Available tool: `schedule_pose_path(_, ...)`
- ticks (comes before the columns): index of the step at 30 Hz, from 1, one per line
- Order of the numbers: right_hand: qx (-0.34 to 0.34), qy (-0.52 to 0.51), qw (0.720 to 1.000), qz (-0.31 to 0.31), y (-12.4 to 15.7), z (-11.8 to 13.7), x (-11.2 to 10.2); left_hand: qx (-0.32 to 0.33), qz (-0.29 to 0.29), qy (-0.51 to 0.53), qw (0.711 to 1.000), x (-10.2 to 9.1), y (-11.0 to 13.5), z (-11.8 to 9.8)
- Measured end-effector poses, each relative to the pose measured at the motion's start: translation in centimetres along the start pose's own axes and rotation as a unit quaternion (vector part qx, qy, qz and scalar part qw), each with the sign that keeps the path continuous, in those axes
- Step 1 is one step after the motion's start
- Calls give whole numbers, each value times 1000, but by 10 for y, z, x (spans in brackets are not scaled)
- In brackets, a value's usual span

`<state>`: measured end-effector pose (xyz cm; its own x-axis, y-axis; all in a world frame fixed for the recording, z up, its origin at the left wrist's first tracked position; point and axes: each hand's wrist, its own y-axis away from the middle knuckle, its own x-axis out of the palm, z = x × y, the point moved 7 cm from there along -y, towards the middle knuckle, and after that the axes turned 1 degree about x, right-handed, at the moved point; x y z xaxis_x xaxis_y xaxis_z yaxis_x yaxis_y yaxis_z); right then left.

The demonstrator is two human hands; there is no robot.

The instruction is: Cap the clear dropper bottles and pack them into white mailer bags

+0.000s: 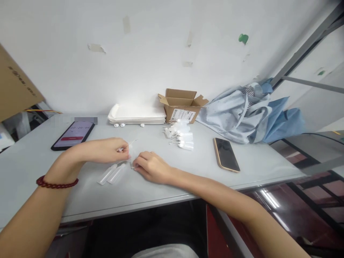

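Head view: two clear bottles (113, 175) lay side by side on the grey desk (172, 201), slanted, just below the left hand (113, 149) and to the left of the right hand (152, 167).
Left grip: narrow, thumb and fingertips brought together on a small clear piece (131, 147); its exact shape was too blurred to tell.
Right grip: fingers curled low over the desk, the tips beside a tiny white bit (132, 165); whether they held it, I could not tell.
Wrist: a dark red braided bracelet (57, 182) circled the left one.
Bottle pile: capped clear bottles (185, 137) lay heaped beyond the right hand, their white caps and thin strings mostly toward the left.
Loose caps: three small white caps (123, 125) sat in front of a white stack (138, 115).
Box: an open cardboard box (179, 114) with a printed label stood just behind the pile.
Phones: one phone (226, 154) lay dark-screened at the right; another phone (73, 135), lit, with a red bar, lay beyond the left forearm.
Cloth: pale blue fabric (233, 113) was bunched along the wall (150, 71), right of the box.
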<state>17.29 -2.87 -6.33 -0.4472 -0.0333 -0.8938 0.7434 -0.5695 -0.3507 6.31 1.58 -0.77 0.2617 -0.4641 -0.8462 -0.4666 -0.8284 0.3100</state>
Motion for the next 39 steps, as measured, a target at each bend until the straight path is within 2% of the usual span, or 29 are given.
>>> schedule_pose_path(3, 8, -13, 1000, -9, 0, -3, -2, -32, 60, -24, 997, 6, 4, 8)
schedule_pose_path(7, 17, -33, 999, -13, 0, -4, -4, -53, 78, -45, 995, 8, 4, 16)
schedule_pose_path(14, 42, -69, 996, -29, 1, -10, -12, -39, 87, -96, 991, 23, -1, 6)
schedule_pose_path(17, 60, -132, 988, -55, 1, -17, -19, -27, 96, -118, 988, 30, -3, 1)
schedule_pose_path(20, 113, -229, 963, -83, 2, -29, -27, 2, 83, -105, 991, 32, -6, -7)
schedule_pose_path(23, 165, -322, 927, -93, 4, -42, -32, 30, 41, -38, 998, 28, -11, -17)
schedule_pose_path(27, 190, -423, 881, -93, 6, -50, -35, 28, -8, 47, 998, 22, -16, -22)
schedule_pose_path(29, 189, -436, 874, -96, 6, -51, -37, 35, -24, 63, 997, 21, -18, -24)
schedule_pose_path(32, 170, -380, 901, -122, 7, -50, -46, 40, -50, 79, 995, 20, -21, -24)
schedule_pose_path(36, 98, -217, 954, -181, 8, -46, -62, 32, -105, 109, 988, 16, -26, -21)
schedule_pose_path(39, 61, -159, 965, -201, 10, -46, -66, 45, -152, 126, 979, 14, -29, -23)
